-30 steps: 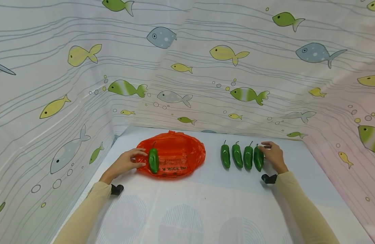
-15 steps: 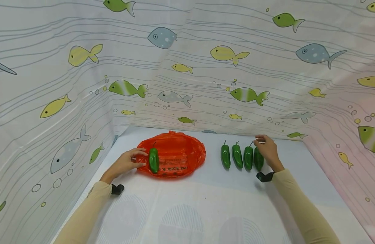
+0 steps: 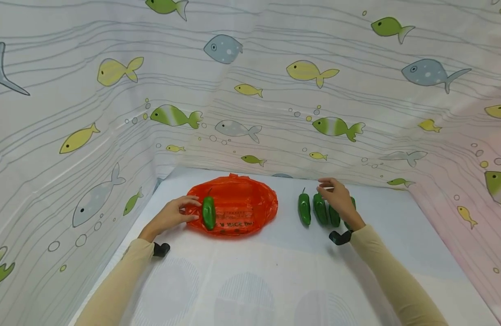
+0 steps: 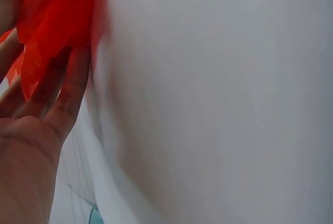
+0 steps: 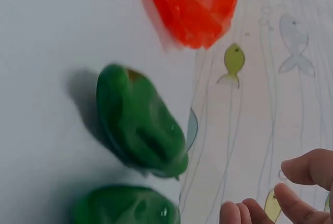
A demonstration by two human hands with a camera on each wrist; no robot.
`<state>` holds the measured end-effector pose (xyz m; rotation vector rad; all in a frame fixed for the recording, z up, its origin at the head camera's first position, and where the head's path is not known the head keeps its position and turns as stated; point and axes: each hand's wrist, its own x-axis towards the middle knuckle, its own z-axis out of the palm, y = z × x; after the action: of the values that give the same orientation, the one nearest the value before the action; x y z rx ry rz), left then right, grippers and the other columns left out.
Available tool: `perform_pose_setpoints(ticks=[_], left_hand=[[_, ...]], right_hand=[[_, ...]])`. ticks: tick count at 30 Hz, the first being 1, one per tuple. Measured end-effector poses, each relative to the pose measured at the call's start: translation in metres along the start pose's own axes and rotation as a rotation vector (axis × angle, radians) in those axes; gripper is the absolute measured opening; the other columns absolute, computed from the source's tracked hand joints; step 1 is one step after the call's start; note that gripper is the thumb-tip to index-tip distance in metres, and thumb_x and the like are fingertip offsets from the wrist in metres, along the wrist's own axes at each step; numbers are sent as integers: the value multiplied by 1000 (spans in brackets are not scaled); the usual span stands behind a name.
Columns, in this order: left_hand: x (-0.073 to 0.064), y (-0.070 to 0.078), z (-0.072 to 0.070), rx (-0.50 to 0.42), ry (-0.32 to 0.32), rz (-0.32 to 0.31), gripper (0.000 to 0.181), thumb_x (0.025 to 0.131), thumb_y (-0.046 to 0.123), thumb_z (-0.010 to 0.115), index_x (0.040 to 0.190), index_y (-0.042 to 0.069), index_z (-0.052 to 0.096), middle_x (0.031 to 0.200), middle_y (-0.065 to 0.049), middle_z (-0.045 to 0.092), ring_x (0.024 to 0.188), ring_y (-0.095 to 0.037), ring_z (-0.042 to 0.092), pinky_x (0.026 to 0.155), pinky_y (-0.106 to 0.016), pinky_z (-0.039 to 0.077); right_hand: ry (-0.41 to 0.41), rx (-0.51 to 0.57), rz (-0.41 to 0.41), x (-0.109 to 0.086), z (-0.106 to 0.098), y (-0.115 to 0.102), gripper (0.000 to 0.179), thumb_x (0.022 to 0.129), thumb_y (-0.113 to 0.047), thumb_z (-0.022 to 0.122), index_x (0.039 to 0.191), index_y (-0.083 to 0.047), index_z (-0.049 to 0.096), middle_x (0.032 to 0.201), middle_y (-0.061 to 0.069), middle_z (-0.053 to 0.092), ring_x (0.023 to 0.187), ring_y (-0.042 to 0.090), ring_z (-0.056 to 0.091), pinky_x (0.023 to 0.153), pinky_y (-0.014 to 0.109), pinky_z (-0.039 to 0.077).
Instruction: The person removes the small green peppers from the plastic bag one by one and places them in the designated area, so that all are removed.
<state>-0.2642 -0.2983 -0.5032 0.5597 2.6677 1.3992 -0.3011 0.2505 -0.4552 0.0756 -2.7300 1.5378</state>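
Note:
A red plastic bag [image 3: 234,203] lies spread in a round shape on the table. One green chili pepper [image 3: 209,213] rests on its left part. My left hand [image 3: 173,213] touches the bag's left edge, fingers extended; in the left wrist view, red plastic [image 4: 57,26] covers part of the fingers. At the right, several green peppers [image 3: 304,209] stand in a row on the table, stems pointing away. My right hand [image 3: 338,199] hovers over the row, partly hiding it. Its fingers and thumb are apart with nothing between them, as the right wrist view also shows near two peppers [image 5: 140,120].
A white cloth [image 3: 250,262] with faint round patterns covers the table. Fish-printed curtains [image 3: 275,104] rise behind and on both sides. A black wrist camera [image 3: 340,237] sits under the right wrist, another [image 3: 161,249] by the left.
My right hand has moved left from beside the rightmost pepper to above the row's middle. The left hand has stayed at the bag's edge. The head view has shifted slightly.

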Motion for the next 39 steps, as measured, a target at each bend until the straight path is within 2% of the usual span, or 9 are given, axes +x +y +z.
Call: perform_pose_setpoints(ticks=[2, 5, 7, 9, 14, 21, 31, 39], left_hand=[[-1, 11, 0, 1, -10, -4, 38, 90, 8, 79, 126, 0, 68, 151, -23, 49, 146, -45, 34, 109, -65, 39], [-1, 11, -1, 8, -18, -16, 38, 91, 11, 80, 126, 3, 69, 151, -21, 50, 147, -44, 33, 110, -63, 39], [-1, 8, -1, 16, -19, -21, 38, 90, 14, 81, 125, 7, 70, 151, -17, 51, 147, -42, 34, 109, -61, 41], [1, -4, -1, 26, -15, -20, 38, 89, 19, 83, 124, 13, 71, 151, -12, 52, 148, -39, 34, 109, -59, 42], [2, -1, -2, 30, -9, -45, 38, 88, 20, 83, 123, 15, 71, 152, -10, 52, 148, -37, 35, 110, -58, 42], [1, 1, -1, 36, -5, -19, 37, 90, 20, 82, 124, 12, 71, 150, -14, 53, 146, -41, 36, 109, -61, 42], [-3, -2, 1, 56, 4, -4, 38, 90, 20, 82, 125, 12, 71, 149, -14, 54, 145, -40, 37, 106, -56, 46], [-3, -1, 1, 20, -7, -4, 39, 89, 16, 82, 125, 9, 70, 149, -16, 53, 145, -41, 38, 106, -59, 45]], right_hand=[[-15, 9, -15, -1, 6, -5, 46, 105, -28, 61, 145, -6, 52, 141, 20, 55, 122, 38, 59, 99, 54, 52], [-30, 3, -36, -1, 16, -13, 44, 105, -26, 61, 144, -7, 53, 139, 19, 57, 120, 36, 60, 97, 51, 54], [-41, -6, -54, -2, 23, -19, 43, 105, -26, 61, 143, -8, 54, 138, 18, 58, 118, 36, 62, 96, 51, 54], [-56, -4, -67, -3, 31, -25, 42, 104, -25, 62, 142, -8, 55, 137, 18, 59, 117, 36, 62, 95, 53, 54], [-95, -4, -88, -1, 49, -39, 41, 103, -26, 64, 140, -9, 56, 136, 17, 60, 118, 35, 61, 95, 52, 55], [-110, -50, -97, 0, 76, -50, 42, 102, -29, 66, 139, -13, 58, 132, 11, 64, 114, 30, 63, 89, 40, 59], [-189, 0, -99, -4, 117, -68, 43, 100, -26, 69, 139, -10, 59, 128, 9, 66, 114, 29, 62, 88, 40, 59], [-241, 28, -194, -3, 147, -78, 41, 101, -24, 68, 136, -6, 61, 122, 6, 67, 106, 26, 61, 84, 35, 58]])
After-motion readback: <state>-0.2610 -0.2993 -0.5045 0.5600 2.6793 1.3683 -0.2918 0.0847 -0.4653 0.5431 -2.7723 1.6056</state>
